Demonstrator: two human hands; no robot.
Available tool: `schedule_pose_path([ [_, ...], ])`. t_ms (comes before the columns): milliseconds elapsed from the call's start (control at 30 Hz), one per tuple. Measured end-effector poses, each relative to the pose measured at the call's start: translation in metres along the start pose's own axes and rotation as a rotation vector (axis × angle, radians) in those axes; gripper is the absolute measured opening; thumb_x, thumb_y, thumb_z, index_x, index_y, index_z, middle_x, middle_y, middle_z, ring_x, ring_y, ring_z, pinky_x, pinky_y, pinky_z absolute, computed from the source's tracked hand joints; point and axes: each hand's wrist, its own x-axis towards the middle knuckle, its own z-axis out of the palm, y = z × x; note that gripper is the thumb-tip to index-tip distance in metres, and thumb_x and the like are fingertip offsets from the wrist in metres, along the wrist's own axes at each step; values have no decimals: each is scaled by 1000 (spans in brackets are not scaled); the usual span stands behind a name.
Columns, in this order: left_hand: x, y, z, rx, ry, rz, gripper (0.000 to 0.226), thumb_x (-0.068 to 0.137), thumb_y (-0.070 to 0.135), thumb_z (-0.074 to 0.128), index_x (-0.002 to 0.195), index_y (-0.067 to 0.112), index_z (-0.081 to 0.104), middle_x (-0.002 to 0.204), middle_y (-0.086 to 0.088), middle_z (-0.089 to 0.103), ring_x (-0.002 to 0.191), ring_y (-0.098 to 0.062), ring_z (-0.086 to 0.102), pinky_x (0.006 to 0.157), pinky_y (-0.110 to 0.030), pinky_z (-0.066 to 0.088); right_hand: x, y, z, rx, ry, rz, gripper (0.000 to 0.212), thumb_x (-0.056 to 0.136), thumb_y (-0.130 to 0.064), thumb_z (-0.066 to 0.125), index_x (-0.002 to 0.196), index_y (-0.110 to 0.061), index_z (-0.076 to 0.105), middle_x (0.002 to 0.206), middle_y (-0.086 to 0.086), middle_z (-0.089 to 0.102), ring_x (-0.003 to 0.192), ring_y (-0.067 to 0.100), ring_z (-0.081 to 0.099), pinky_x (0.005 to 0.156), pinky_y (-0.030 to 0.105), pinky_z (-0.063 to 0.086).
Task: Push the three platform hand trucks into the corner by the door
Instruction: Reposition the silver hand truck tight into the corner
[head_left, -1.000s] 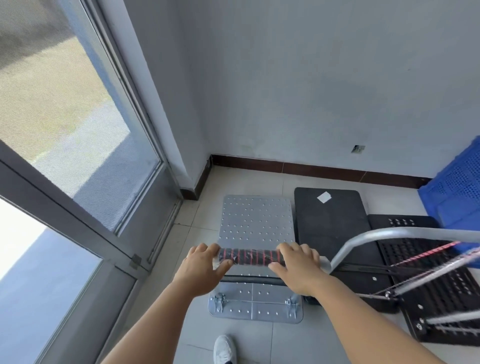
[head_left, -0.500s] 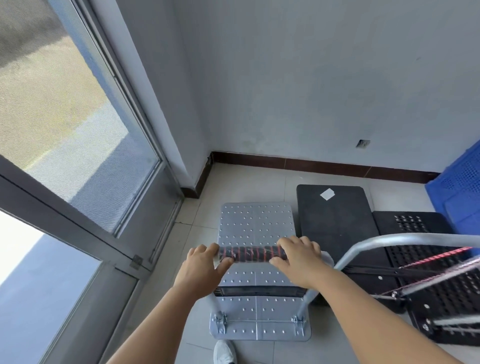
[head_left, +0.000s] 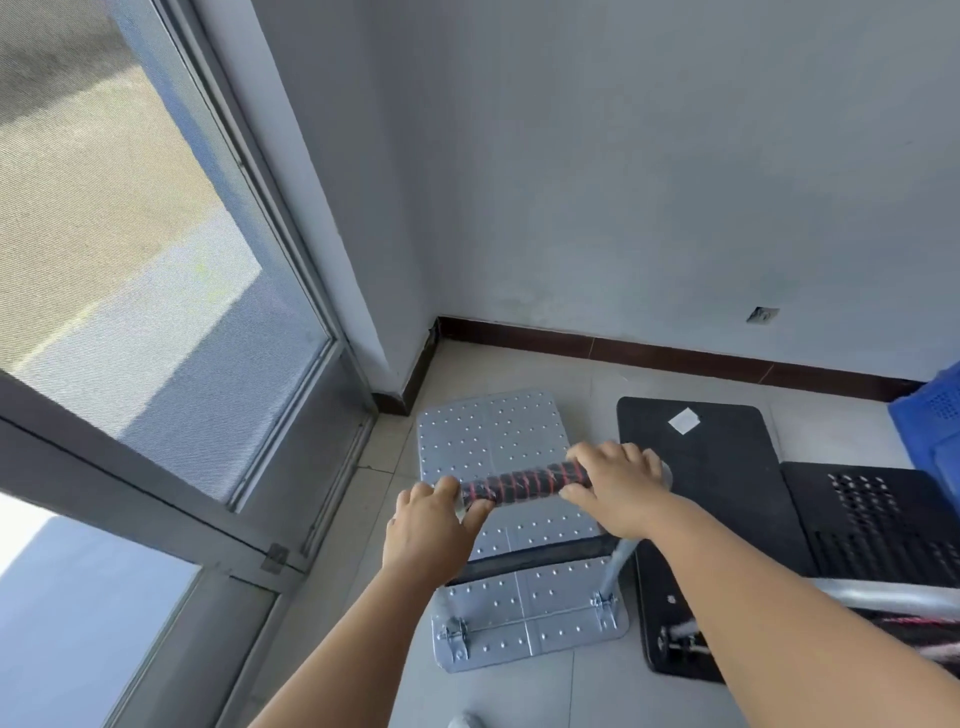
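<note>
Your left hand (head_left: 426, 530) and right hand (head_left: 615, 491) curl round the striped handle (head_left: 524, 483) of the silver hand truck (head_left: 498, 447), which stands on pale floor tiles (head_left: 587, 691) near the far-left corner beside the glass door (head_left: 156, 322). Two black hand trucks (head_left: 727, 483) sit to its right.

No legible text, brand, number or sign anywhere. White sticker (head_left: 683, 420) on black cart platform (head_left: 727, 483), right of silver cart (head_left: 493, 441): blank. Small wall plate (head_left: 762, 314) above baseboard: unreadable.
</note>
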Motion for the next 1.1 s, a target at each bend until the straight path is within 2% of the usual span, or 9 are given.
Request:
schedule_pose_path([
  [167,43,-8,-21,13,-13,2,51,92,57,40,126,20,46,124,-10,50,120,-29,40,100,-39,36,44,-16,-13,1,21,17,39,93,-55,40,126,-34,39,125,1,45,121,24,37,105,41,22],
  [400,104,-32,-52,1,-50,-38,50,91,56,43,126,20,45,125,-9,47,122,-28,38,101,-39,36,96,-46,-20,61,60,6,40,92,-55,40,124,-32,40,125,1,44,116,24,36,97,40,25],
  [767,188,-21,-83,-57,0,-76,53,94,50,42,142,27,36,135,-9,42,130,-29,34,110,-40,29,180,-58,-55,72,89,-9,41,93,-57,37,123,-28,39,128,2,44,118,26,37,99,41,25],
  [967,222,-28,-100,-64,-1,-72,50,95,46,42,141,27,36,136,-5,41,132,-26,33,111,-38,28,207,-74,-64,79,94,-2,43,95,-56,35,127,-28,38,128,3,43,117,26,36,97,41,26],
  [1100,247,-40,-113,-42,3,-61,48,95,41,44,141,25,37,138,-5,41,133,-25,32,111,-37,27,225,-93,-64,83,134,12,41,95,-56,35,123,-27,39,125,3,45,114,26,37,95,41,26],
])
